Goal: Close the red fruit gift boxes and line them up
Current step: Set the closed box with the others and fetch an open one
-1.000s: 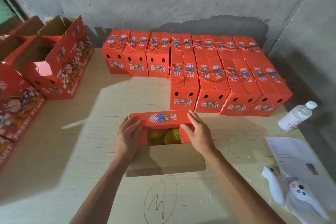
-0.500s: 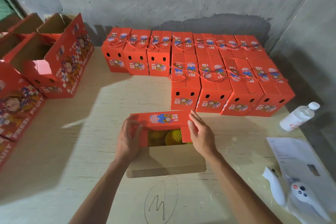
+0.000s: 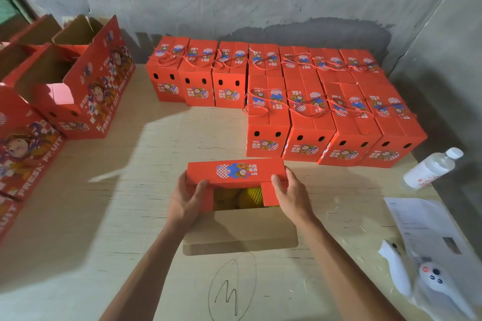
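Plenty already done: eleven closed boxes (image 3: 266, 122) stand in two rows at the far right of the surface (image 3: 130, 203), seven along the wall and four in front of them, sides touching, cord handles lying on top. The front row stops short on its left, so my guess is the next box goes there.

The box in hand (image 3: 238, 206) sits near centre, just this side of the front row and apart from it. It is not closed yet. The far flap (image 3: 234, 172) is folded towards the person, yellow netted fruit (image 3: 250, 197) shows through the gap, and the near flap (image 3: 240, 229) lies open, brown side up.

The left hand (image 3: 186, 200) grips the left end of the box, thumb on the left side flap and fingers round the far flap's corner. The right hand (image 3: 289, 195) holds the right side flap (image 3: 270, 194), thumb on top, fingers curled round its edge.

The box's long axis runs left to right, its opening faces up, whereas the closed ones run near to far. It likely needs a quarter turn before joining them.

At far left, open boxes (image 3: 60, 81) wait, so a good deal remains.
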Available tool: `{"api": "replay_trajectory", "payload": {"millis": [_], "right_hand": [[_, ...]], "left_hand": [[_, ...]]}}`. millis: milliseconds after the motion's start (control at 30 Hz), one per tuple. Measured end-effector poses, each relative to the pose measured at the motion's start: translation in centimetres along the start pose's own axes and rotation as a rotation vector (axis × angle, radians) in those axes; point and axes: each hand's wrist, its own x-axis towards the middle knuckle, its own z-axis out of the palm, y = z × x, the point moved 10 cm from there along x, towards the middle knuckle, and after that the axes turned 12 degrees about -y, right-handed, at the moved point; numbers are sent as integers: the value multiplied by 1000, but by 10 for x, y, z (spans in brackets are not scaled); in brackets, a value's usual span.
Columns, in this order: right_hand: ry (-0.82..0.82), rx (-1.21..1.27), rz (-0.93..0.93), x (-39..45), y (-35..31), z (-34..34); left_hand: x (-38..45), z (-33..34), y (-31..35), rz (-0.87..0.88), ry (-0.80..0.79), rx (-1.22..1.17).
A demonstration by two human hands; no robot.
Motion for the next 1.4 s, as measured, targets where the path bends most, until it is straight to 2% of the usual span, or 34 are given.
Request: {"api": "replay_trajectory", "payload": {"millis": [300,433,600,767,1033,1133,1300,1400], "right_hand": [[2,9,9,-4,-4,-1],[-19,-58,44,-7,-7,1],[-25,-142,84,-17,-14,6],[-19,-188,67,-22,-20,5],[67,-341,106,-18,-23,1],[104,-324,83,-21,-24,-1],[329,-267,-116,-46,-42,-18],[367,-331,-276,-61,-54,-20]], "left_hand": [[0,-1,8,15,-21,7],[-1,2,15,13,-51,206],[16,10,22,-131,-138,594],[15,20,26,-136,-110,727],[17,20,27,-104,-108,732],[16,19,26,-63,-119,697],[6,11,38,103,-99,513],[-9,4,45,236,-83,449]]}}
